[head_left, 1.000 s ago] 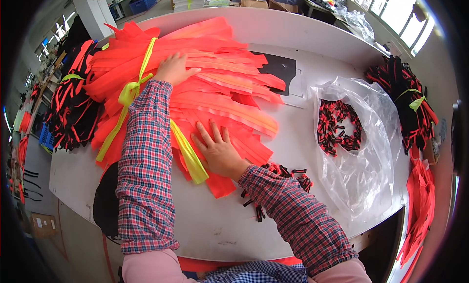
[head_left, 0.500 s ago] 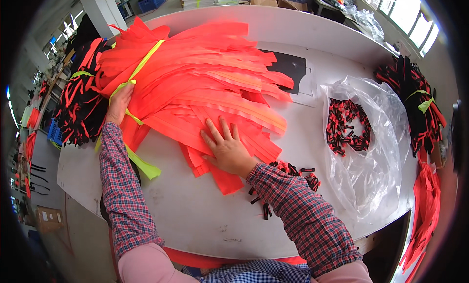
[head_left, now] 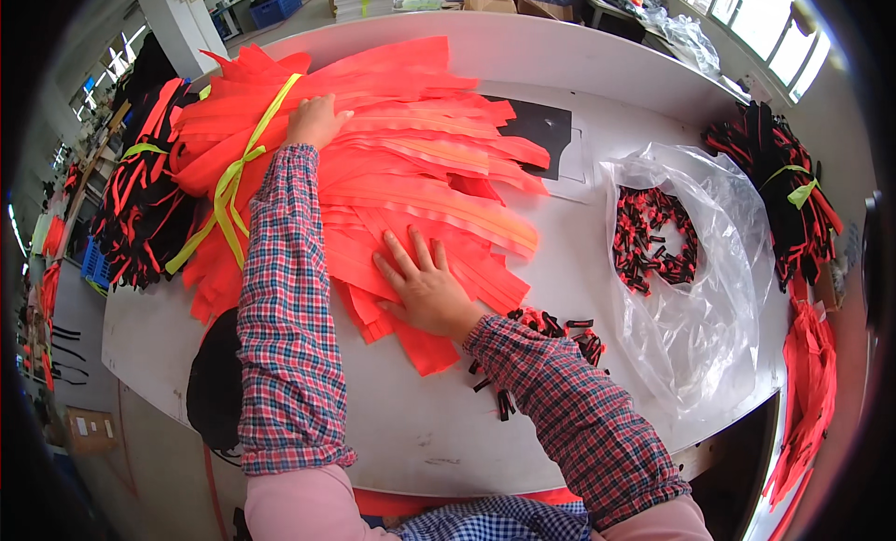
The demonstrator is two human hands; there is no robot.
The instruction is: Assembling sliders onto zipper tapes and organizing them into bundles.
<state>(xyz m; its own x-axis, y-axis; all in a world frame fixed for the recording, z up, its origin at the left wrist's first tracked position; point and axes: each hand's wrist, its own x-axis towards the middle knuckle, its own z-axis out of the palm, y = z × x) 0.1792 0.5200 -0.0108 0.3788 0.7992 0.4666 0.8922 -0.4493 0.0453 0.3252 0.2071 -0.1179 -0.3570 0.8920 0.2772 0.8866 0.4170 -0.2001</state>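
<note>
Orange-red strips (head_left: pixel 420 172) lie beneath right grip (head_left: pixel 429 294), released, palm down, fingers spread; left grip (head_left: pixel 317 123) on upper strips, fingers bent, cannot tell if grasping. Yellow-green tie (head_left: pixel 226 188) crosses strips beside left grip. Strips fan over white counter (head_left: pixel 401 420). Right of right grip, loose black-and-red pieces (head_left: pixel 588 345); farther right, clear plastic bag (head_left: pixel 709 354) holding more.

White worktable (head_left: pixel 401 438) fills centre frame, raised back panel (head_left: pixel 607 63) curving across the top. Pale pillar (head_left: pixel 189 23) upper left, blue crate (head_left: pixel 277 6) just right of it. Bright barred window (head_left: pixel 751 18) upper right, panes near blown out. Plain wall (head_left: pixel 854 149) down right side. Grey-brown floor (head_left: pixel 154 466) lower left, cardboard box (head_left: pixel 91 429) there.
</note>
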